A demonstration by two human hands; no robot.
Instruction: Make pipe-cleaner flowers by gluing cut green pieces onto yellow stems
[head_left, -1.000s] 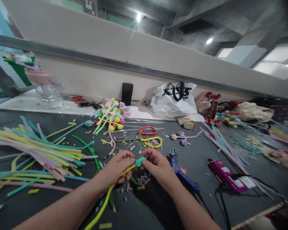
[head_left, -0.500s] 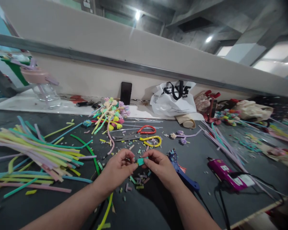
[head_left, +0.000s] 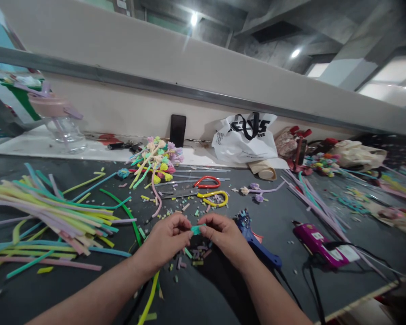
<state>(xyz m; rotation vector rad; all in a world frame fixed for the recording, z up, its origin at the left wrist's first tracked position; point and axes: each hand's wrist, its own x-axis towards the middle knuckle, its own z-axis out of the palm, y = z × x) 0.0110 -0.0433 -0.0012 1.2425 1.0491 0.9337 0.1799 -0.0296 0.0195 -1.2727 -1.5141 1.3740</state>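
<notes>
The left hand [head_left: 167, 238] pinches, fingers nearly together, one end of a teal strip [head_left: 196, 230] above the bench [head_left: 219, 291], well left of its right edge; the right hand [head_left: 225, 234] pinches the other. Probably light, soft; best held by its ends.

Bare skin throughout the visible reach, left forearm [head_left: 103, 293] and right forearm [head_left: 274, 293] rounded, broad at the near edge and tapering to slimmer wrists [head_left: 145, 262] farther out, left hand [head_left: 169, 239] and right hand [head_left: 221, 237] also bare, nail detail too small to read.
</notes>
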